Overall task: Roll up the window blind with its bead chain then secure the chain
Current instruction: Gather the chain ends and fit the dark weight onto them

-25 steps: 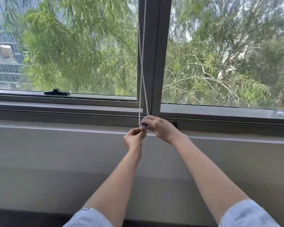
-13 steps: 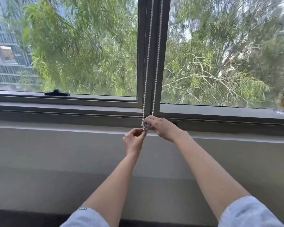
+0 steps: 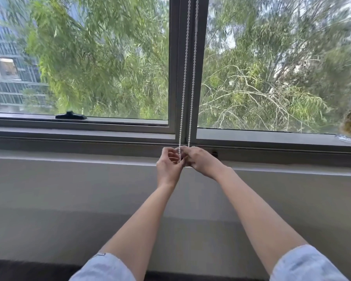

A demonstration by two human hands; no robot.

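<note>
Low at the sill, white bead chain (image 3: 185,78) in two taut strands, left hand (image 3: 168,166) and right hand (image 3: 200,161) pinching its bottom loop.

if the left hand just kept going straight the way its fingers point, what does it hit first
The left hand points up and slightly right, so it would first meet the bead chain at its fingertips, then probably the grey window frame just behind; depth there is unclear.

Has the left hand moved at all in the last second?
Yes. The left hand has come up a little toward the window frame: its fingers now reach as high as the right hand on the bead chain.
</note>
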